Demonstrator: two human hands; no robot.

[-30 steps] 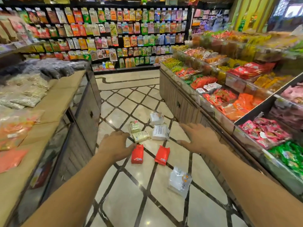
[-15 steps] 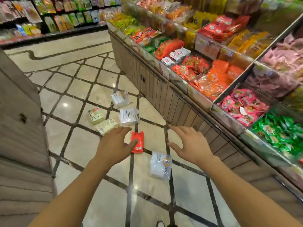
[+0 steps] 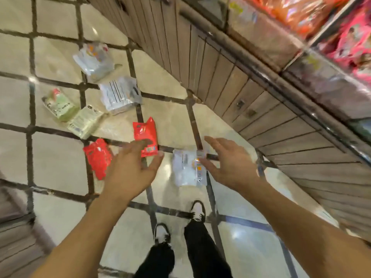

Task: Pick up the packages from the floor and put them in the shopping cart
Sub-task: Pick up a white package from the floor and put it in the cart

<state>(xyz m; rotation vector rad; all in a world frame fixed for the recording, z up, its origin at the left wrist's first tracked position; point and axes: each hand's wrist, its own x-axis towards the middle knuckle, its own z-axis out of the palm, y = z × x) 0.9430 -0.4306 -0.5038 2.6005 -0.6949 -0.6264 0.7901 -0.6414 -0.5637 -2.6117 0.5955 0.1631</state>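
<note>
Several packages lie on the tiled floor. A clear white package (image 3: 186, 169) lies just ahead of my feet, between my hands. My left hand (image 3: 130, 167) hovers open above the floor, its fingers over the lower end of a red package (image 3: 145, 133). A second red package (image 3: 98, 157) lies to its left. My right hand (image 3: 228, 163) is open, fingers spread, at the white package's right edge. Farther off lie two pale green packages (image 3: 58, 105) (image 3: 85, 121) and two more clear white packages (image 3: 120, 95) (image 3: 94, 59). No shopping cart is in view.
A wooden display counter (image 3: 251, 93) runs along the right, with bins of red and pink snack bags (image 3: 351, 43) on top. Another wooden counter's base (image 3: 16, 237) is at the lower left. My shoes (image 3: 197, 210) and dark trousers show below.
The view has tilted down and come nearer to the floor. Both hands have dropped toward the packages, and my feet have come into view. Nothing has been picked up.
</note>
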